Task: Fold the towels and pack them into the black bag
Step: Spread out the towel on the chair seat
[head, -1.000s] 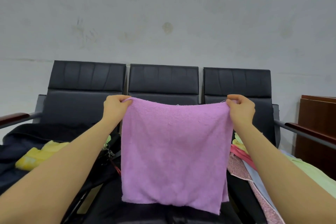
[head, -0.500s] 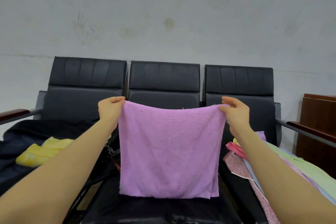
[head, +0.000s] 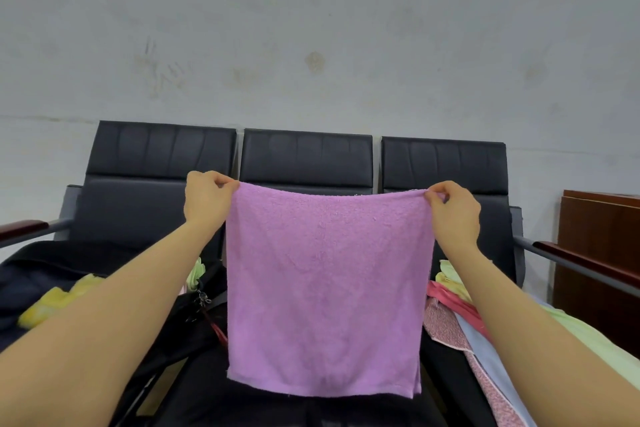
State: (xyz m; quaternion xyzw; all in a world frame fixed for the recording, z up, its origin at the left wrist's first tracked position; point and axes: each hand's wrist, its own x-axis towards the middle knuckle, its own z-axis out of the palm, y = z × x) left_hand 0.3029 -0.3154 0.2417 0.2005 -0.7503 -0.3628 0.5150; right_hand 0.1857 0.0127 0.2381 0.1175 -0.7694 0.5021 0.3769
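— Purple towel (head: 325, 291) first: where is it?

— Head view, the only one I have. It hangs in front of me, spread flat between my two raised hands, over the middle seat of the black bench (head: 304, 159). Its top edge sags a little between my grips, and its lower hem hangs free above the seat. At the bottom right corner I see several layers of edge, so it is doubled over.

— How are you holding it?

— My left hand (head: 206, 201) pinches the top left corner between thumb and curled fingers. My right hand (head: 455, 215) pinches the top right corner the same way. Both grips are tight on the cloth, arms stretched forward.

— And the black bag?

— The black bag (head: 69, 274) lies on the left seat, below my left forearm, with yellow towels (head: 59, 302) in it or on it; I cannot tell which. A zip pull (head: 203, 298) dangles at its near edge, just beside the purple towel.

— Anything on the right?

— A pile of towels (head: 460, 319) on the right seat, pink, patterned, pale blue and light green, partly behind my right forearm. A brown wooden cabinet (head: 599, 267) stands beyond the right armrest (head: 575, 258), against the grey wall (head: 311, 28).
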